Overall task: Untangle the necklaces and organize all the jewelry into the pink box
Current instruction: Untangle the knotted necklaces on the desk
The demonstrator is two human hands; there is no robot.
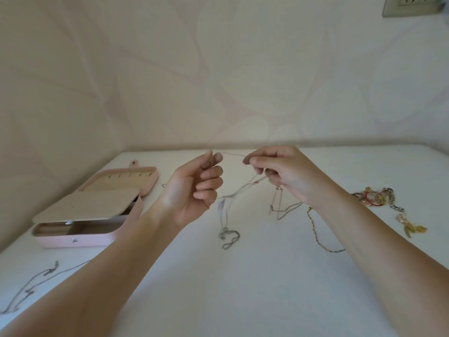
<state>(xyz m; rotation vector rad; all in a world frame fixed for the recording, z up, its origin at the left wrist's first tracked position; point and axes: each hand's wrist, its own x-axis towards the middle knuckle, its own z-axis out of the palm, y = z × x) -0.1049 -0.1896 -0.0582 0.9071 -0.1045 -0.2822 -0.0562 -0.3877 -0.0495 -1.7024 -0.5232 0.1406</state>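
**Left hand** (194, 188): raised above the table, palm turned inward. Thumb and forefinger pinch one end of a thin strand (233, 154); the other fingers are curled.

**Right hand** (284, 173): raised at about the same height. Its fingertips pinch the other end of the strand, which runs taut between the two hands. More chain passes down from under its fingers.

**Necklaces** (228, 196): a tangle of fine chains hanging between and below the hands, knotted just beside the left fingers. Loose ends trail down to the table (243, 300) and lie coiled there.

**Beaded chain** (315, 229): lies curved on the table, passing under the right forearm. Its upper end is near the tangle; whether it is joined to it cannot be told.

**Box** (73, 240): pink, open, on the table to the left, well apart from the hands. The lid is laid back. A beige flap (90, 205) lies over most of the tray, and compartments show at the front.

**Dark chain** (36, 278): on the table at lower left, in front of the box, partly hidden by the left forearm.

**Bracelets** (374, 198): a small pile on the table at right, with a red ring and a heavy link chain among them.

**Gold piece** (413, 228): just beside the pile, nearer the viewer; too blurred to identify.

**Socket** (413, 6): on the patterned wall, top right.
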